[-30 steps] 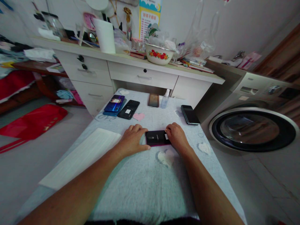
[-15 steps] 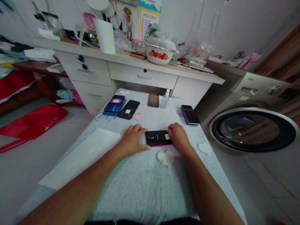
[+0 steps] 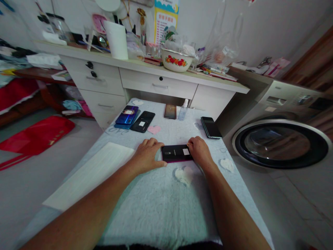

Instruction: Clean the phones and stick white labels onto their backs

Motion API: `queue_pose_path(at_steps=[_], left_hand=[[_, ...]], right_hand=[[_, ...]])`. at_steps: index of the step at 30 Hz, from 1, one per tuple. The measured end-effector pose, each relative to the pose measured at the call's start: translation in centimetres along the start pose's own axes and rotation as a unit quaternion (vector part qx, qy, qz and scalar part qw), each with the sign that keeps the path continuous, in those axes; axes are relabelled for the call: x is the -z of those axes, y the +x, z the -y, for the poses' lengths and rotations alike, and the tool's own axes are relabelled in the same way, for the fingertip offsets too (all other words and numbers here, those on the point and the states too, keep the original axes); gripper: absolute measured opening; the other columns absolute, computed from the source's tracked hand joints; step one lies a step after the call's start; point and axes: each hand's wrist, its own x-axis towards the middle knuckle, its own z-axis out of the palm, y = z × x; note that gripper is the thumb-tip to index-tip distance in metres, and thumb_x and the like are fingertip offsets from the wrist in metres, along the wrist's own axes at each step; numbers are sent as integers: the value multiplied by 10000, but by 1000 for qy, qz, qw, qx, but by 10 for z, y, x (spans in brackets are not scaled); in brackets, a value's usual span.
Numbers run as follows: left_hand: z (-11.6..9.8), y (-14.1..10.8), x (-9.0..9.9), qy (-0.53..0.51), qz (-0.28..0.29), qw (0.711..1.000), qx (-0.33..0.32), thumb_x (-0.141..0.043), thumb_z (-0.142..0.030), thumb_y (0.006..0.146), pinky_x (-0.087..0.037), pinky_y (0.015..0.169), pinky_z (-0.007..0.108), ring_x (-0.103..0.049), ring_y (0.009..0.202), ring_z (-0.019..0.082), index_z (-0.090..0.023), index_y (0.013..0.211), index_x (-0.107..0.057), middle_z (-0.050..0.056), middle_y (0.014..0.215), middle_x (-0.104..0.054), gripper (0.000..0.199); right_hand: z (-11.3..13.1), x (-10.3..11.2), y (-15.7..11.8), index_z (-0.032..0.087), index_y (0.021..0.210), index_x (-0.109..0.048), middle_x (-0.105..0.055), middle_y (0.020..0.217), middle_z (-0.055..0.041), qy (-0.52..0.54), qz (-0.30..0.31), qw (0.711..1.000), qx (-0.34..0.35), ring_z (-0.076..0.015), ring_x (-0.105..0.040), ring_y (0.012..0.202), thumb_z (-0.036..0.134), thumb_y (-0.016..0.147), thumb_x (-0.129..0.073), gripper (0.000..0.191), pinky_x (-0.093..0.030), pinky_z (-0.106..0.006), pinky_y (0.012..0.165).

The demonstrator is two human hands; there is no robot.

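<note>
A black smartphone point(image 3: 175, 158) with a magenta edge lies back side up on the cloth-covered table, a small white label near its right end. My left hand point(image 3: 147, 155) grips the phone's left end, forefinger at the far corner and thumb by the near one. At the other end, my right hand point(image 3: 201, 152) is closed on the phone's edge; its lower fingers are partly hidden. Farther off at the left lie a black phone point(image 3: 147, 119) with a white label and a blue phone point(image 3: 127, 117) on top of another. A dark phone stack point(image 3: 211, 127) rests at the right.
A white paper strip point(image 3: 91, 177) lies by my left forearm. A clear spray bottle point(image 3: 183, 111) stands at the table's far side beside a blurred brown item point(image 3: 170, 111). Beyond is a white desk point(image 3: 145, 74) with a flowered bowl point(image 3: 169, 62); a washing machine point(image 3: 275, 100) stands right.
My right hand has slid slightly to the right along the phone's end, showing more of the white label. My left hand and the phone look unmoved.
</note>
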Motion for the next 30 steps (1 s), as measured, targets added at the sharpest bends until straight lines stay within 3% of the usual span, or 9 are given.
queue_pose_path(at_steps=[12,30], left_hand=[[-1,1,0,-2,3,1000,2,-675,-593,654,-390,909,411,-460,1068,302,-267,1258,-520,76,1187,-522,704],[0,1,0,5,-5,1000,-5,-671,-607,659,-400,906,402,-468,1046,294,-254,1252,-519,76,1168,-514,707]], right_hand=[[-1,-1,0,171,859,-662,-607,888,-79,5,-6,1000,-6,-181,-549,857,197,884,-497,169,-363,-263,765],[15,-4,-4,165,863,-659,-593,895,-65,39,1,997,70,-171,-527,906,200,900,-496,171,-360,-256,837]])
